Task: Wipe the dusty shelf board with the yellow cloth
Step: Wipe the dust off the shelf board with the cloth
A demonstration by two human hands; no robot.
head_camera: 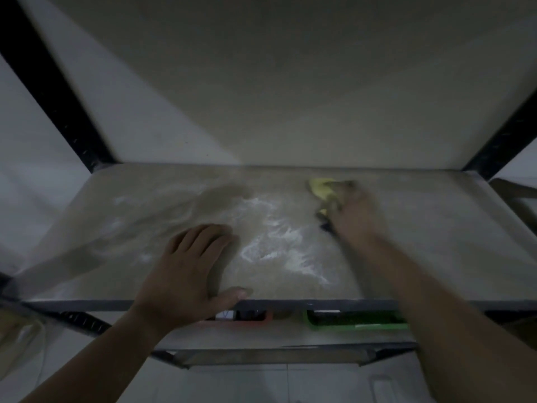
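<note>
— Two hands are on the board; what is the right hand doing?
— It grips the yellow cloth. The hand is blurred, but its fingers look curled over the bunched fabric, and a yellow fold pokes out past the fingertips on the far left side.
— Where does the cloth sit?
— It is pressed on the shelf board, towards the back and right of the middle, close to the rear edge.
— And the left hand?
— It lies flat and relaxed, palm down on the board near the front. The fingers are straight and point away from the person. The thumb is spread along the front edge, and the hand holds nothing.
— What lies between the two hands?
— White dust streaks run in ragged swirls from the middle of the board towards the front. To their left is a darker, smoother patch. The board right of the cloth looks evenly grey.
— What is around the board?
— A black upright rises at the back left corner, and another upright at the back right. A pale wall stands behind them.
— Anything lower down?
— Under the front rail is a lower shelf with a red tray beside a green tray. Their contents are too dark to make out.
</note>
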